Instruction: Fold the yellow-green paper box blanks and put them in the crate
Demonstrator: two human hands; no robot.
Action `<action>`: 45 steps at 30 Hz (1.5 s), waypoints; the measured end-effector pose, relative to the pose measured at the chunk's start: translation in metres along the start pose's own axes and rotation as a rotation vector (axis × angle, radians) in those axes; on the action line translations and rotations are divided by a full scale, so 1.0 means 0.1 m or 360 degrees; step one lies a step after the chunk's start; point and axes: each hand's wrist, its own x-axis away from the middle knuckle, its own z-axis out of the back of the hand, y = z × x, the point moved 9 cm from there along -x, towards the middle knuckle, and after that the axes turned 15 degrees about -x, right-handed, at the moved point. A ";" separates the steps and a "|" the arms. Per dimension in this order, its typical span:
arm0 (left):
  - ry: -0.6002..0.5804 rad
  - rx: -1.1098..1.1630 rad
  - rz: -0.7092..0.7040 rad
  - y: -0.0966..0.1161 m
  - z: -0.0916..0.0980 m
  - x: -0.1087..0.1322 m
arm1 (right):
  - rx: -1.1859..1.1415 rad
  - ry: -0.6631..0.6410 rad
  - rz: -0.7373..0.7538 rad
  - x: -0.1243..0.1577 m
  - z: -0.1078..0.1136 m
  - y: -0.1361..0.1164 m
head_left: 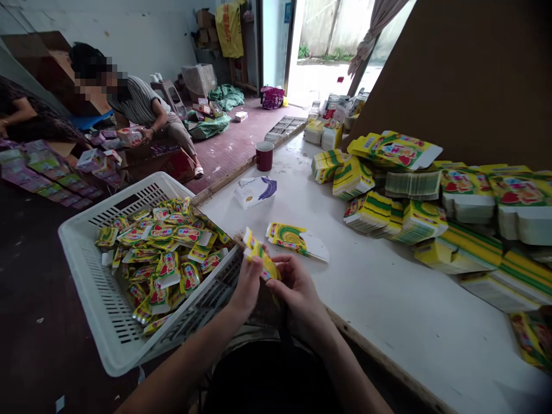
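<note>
A small yellow printed carton (pixel 264 262) is held between my two hands at the table's near edge. My left hand (pixel 249 283) grips its left side, the thumb on the printed face. On the carton's right end, the fingers and thumb of my right hand (pixel 295 284) are closed. Just beyond them, some flat yellow cartons (pixel 288 237) lie on the white table (pixel 371 287). To my left, a white plastic basket (pixel 81 270) holds many small yellow cartons (pixel 168 264), several with white flaps sticking out.
Stacks of flat yellow cartons (pixel 388 213) line the table's right side below a large brown board (pixel 470 75). A red mug (pixel 264 156) and a white-and-purple box (pixel 256 192) stand farther back. Two people sit at the left; one person (pixel 138 103) handles boxes.
</note>
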 end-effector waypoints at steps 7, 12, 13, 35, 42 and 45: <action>-0.0151 -0.0363 -0.0161 0.18 -0.04 -0.07 | 0.0316 0.0068 0.0120 0.02 0.23 -0.22; -0.0079 -0.0598 -0.0447 0.45 0.12 -0.07 | 0.1055 0.0179 0.0579 0.10 0.32 -0.55; -0.0075 -0.0692 -0.0570 0.55 0.13 -0.04 | 0.1249 0.0163 0.0694 0.14 0.29 -0.64; -0.0704 -0.1825 -0.0920 0.27 -0.51 0.33 | 0.0054 -0.0009 0.0059 0.23 0.16 -0.19; -0.0359 -0.1659 -0.0968 0.27 -0.34 0.20 | 0.0760 0.0019 0.0596 0.20 0.17 -0.41; -0.0238 -0.1755 -0.0840 0.34 -0.22 0.15 | 0.0916 -0.0056 0.0628 0.17 0.18 -0.43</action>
